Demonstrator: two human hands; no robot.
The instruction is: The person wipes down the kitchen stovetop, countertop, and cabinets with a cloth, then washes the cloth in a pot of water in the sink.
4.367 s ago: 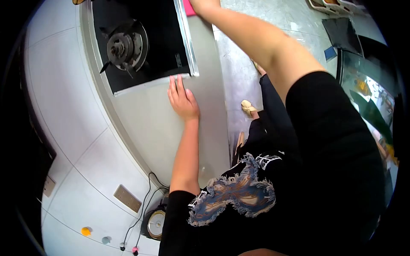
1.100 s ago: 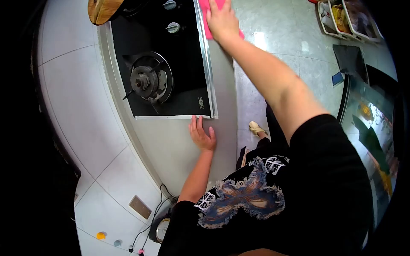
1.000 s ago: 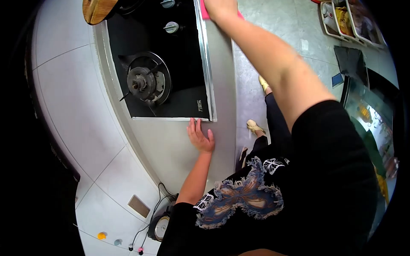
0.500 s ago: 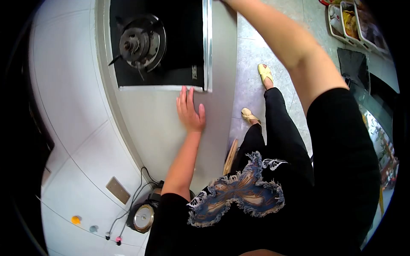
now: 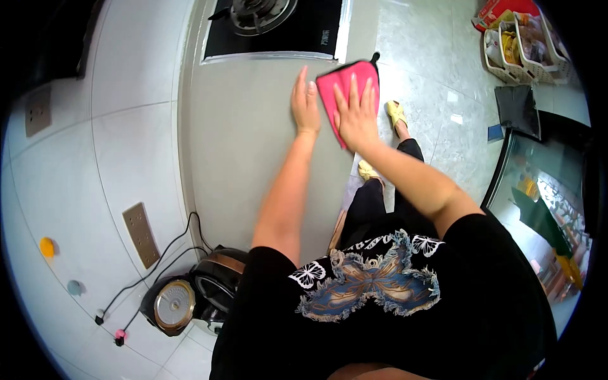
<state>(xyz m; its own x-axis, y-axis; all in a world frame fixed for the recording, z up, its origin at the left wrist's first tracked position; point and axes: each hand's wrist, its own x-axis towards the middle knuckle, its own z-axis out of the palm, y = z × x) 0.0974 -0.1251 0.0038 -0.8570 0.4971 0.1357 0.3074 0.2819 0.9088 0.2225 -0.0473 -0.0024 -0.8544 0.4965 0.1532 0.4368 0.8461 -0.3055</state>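
My right hand (image 5: 356,120) lies flat on a pink cleaning cloth (image 5: 329,85) with dark edging and a small black loop, its fingers stretched out and pressing the cloth onto the grey countertop (image 5: 247,126). The cloth reaches the counter's edge on the right. Just left of it, my left hand (image 5: 306,107) is open and holds nothing, fingers pointing toward the black gas stove (image 5: 291,44). Part of the stove's burner (image 5: 259,14) shows at the top of the view.
Kitchen appliances (image 5: 218,275) with black cords stand at the counter's lower left, near a wall socket (image 5: 140,234). White baskets (image 5: 522,47) of packets sit on the floor at upper right. A glass-topped cabinet (image 5: 538,183) is at right, a dark bag (image 5: 518,111) beside it.
My right hand has come in from beyond the stove's right side, and the pink cloth is now under it. My left hand has left the stove's edge. The camera view has shifted.
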